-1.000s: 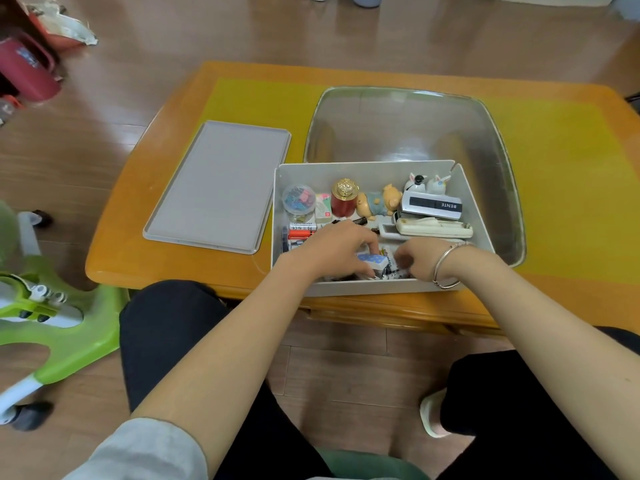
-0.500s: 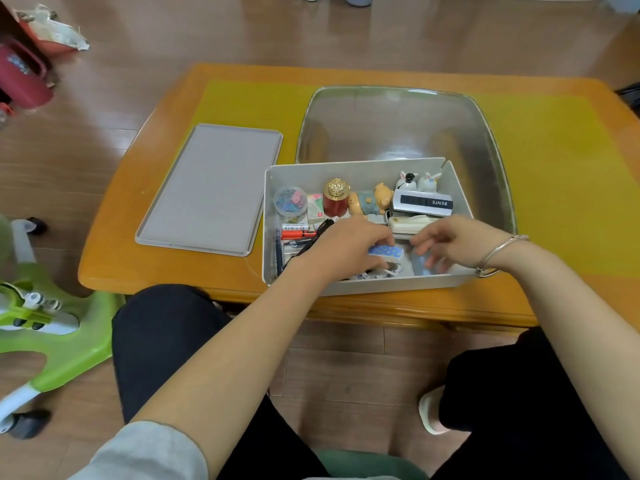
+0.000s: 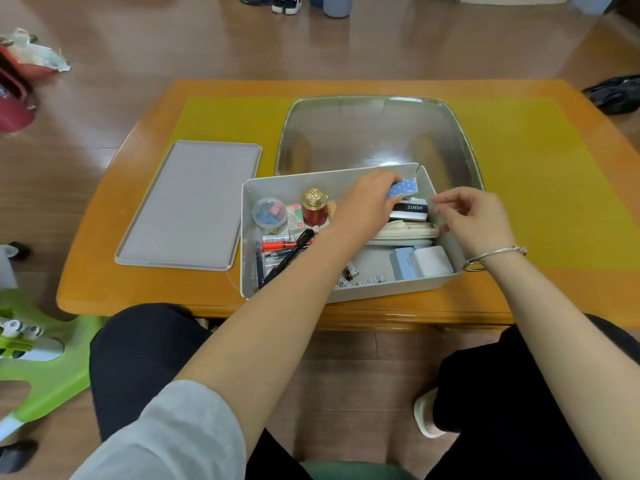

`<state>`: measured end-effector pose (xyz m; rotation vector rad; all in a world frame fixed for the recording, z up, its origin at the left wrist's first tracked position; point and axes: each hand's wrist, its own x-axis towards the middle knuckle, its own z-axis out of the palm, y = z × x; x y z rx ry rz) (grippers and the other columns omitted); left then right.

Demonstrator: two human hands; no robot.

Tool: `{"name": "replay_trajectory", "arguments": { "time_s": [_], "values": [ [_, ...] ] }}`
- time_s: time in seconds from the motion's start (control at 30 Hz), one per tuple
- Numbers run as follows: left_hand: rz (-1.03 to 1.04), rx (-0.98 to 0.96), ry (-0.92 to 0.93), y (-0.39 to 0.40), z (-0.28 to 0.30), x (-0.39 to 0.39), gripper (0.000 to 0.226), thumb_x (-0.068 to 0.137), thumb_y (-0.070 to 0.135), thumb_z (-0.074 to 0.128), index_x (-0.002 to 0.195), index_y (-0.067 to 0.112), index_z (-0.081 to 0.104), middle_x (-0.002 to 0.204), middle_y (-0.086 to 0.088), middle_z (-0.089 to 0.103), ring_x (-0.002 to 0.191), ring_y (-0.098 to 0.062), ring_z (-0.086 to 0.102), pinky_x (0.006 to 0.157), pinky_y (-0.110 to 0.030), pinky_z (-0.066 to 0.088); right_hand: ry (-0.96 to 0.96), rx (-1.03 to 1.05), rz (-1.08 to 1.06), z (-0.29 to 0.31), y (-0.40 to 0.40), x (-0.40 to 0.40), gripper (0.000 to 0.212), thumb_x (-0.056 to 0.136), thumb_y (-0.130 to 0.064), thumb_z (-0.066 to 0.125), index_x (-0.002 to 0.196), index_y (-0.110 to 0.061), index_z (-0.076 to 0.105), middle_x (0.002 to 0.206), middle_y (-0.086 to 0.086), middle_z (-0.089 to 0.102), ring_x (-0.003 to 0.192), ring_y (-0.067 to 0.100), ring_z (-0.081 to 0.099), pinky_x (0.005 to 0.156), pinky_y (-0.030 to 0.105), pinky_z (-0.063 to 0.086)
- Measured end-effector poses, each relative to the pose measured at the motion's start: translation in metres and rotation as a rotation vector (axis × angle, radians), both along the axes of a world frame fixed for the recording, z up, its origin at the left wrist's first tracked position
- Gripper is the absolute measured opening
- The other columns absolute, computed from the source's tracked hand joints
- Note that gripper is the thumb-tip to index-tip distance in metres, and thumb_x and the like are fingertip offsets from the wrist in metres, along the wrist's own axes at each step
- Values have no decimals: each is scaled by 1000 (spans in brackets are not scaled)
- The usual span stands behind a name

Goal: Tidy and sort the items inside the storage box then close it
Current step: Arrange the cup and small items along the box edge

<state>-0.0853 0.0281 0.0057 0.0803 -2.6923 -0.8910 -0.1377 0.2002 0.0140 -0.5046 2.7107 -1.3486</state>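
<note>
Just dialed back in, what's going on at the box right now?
A person is sorting the open storage box on the table. Their left hand holds a small blue dotted pack over the far right corner. The right hand hovers beside it, fingers loosely curled; whether it holds anything is unclear. The lid lies off to the left, so closing isn't done.

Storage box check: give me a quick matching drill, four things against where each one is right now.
Things:
1. lid
2. blue dotted box
3. red bottle with gold cap
4. white box

Places:
A. near right corner of the storage box
B. held by the left hand over the far right corner
C. flat on the table, left of the storage box
D. upright near the far wall, beside the jar of clips

Pairs: 1-C, 2-B, 3-D, 4-A
</note>
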Motion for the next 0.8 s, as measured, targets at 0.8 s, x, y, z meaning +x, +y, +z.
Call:
{"name": "replay_trajectory", "arguments": {
  "time_s": [0.8],
  "values": [
    [464, -24, -134, -114, -17, 134, 57, 89, 13, 63, 141, 16, 40, 139, -11, 39, 124, -31, 41, 99, -40, 38, 215, 453, 576, -15, -91, 40, 14, 84, -14, 64, 97, -15, 69, 96, -1, 66, 78, 9, 54, 79, 22, 43]
  ]
}}
